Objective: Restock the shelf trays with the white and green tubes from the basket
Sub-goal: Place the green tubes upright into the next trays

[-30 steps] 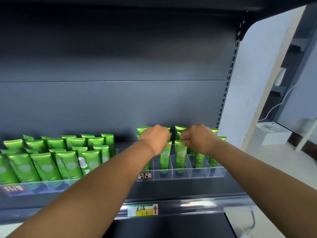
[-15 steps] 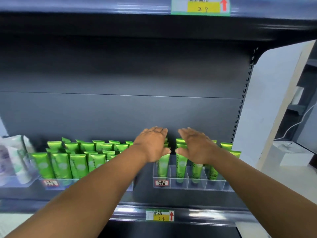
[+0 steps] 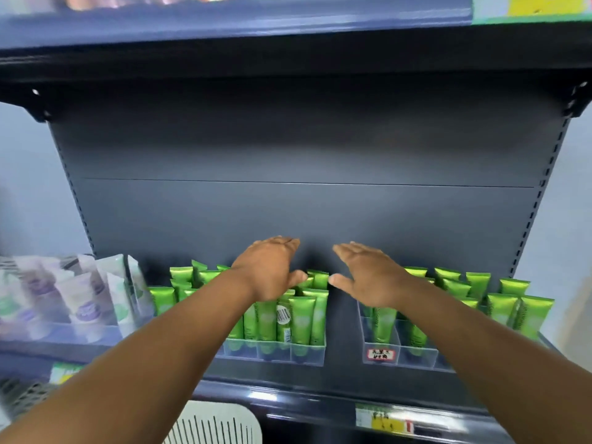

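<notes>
Green tubes [image 3: 301,318] stand upright in a clear middle tray [image 3: 307,354] on the dark shelf. More green tubes [image 3: 503,306] fill the clear right tray [image 3: 400,354]. White tubes [image 3: 83,302] sit in a tray at the far left. My left hand [image 3: 270,270] hovers flat over the middle tray's tubes, fingers spread, holding nothing. My right hand [image 3: 368,274] is open above the left end of the right tray, empty too. The white basket's rim [image 3: 214,424] shows at the bottom edge.
A dark gap of bare shelf [image 3: 341,347] lies between the two green trays. The upper shelf's edge [image 3: 256,27] overhangs. Price labels [image 3: 384,419] sit on the shelf's front rail. A slotted upright [image 3: 531,219] bounds the right side.
Both hands went from closed on tube tops in the right tray to open and flat. The view swung left, so the middle and white-tube trays now show.
</notes>
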Tool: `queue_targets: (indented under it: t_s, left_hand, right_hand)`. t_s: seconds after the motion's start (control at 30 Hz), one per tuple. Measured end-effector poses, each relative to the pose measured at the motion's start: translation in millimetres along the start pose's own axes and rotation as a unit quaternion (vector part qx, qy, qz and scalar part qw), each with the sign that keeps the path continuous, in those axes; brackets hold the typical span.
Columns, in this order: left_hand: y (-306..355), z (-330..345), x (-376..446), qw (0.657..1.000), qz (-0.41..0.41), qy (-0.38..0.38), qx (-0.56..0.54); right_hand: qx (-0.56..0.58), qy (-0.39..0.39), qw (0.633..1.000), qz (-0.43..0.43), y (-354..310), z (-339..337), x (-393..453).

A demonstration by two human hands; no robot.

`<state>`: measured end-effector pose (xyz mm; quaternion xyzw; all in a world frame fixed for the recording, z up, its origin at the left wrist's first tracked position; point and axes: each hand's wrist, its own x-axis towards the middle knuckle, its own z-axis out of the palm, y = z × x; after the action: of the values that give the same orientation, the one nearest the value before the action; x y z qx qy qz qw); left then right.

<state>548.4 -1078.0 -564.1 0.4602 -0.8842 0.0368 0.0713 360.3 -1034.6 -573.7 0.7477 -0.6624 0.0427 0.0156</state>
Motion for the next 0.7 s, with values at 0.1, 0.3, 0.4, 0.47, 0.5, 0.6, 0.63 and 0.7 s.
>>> queue_targets:
  t_s: [0.1,0.3,0.4,0.47,0.5,0.6,0.63,0.7]
  left_hand:
    - [-21,8,10,1.0,0.017,-0.007,-0.012]
    - [-47,32,37,0.997,0.033,-0.023,-0.066]
    - [-50,40,47,0.995,0.037,-0.022,-0.085]
    - [-49,45,54,0.995,0.046,-0.028,-0.09]
    - [-49,47,58,0.994,0.05,-0.03,-0.092]
    - [-47,52,67,0.994,0.051,-0.033,-0.093]
    - [-45,53,70,0.994,0.048,-0.032,-0.092]
    - [-43,54,72,0.995,0.046,-0.027,-0.087]
  right_hand:
    - [0.007,-0.001,1.0,0.021,-9,4,20]
    - [-0.003,0.011,0.998,0.068,-12,18,55]
    - [0.0,0.02,0.996,0.082,-8,30,66]
    - [0.007,0.017,0.996,0.087,-6,37,71]
    - [0.011,0.014,0.996,0.089,-5,39,72]
    - [0.023,0.019,0.995,0.099,-3,43,75]
    - [0.028,0.022,0.994,0.106,-2,43,76]
    - [0.037,0.026,0.993,0.112,-2,45,76]
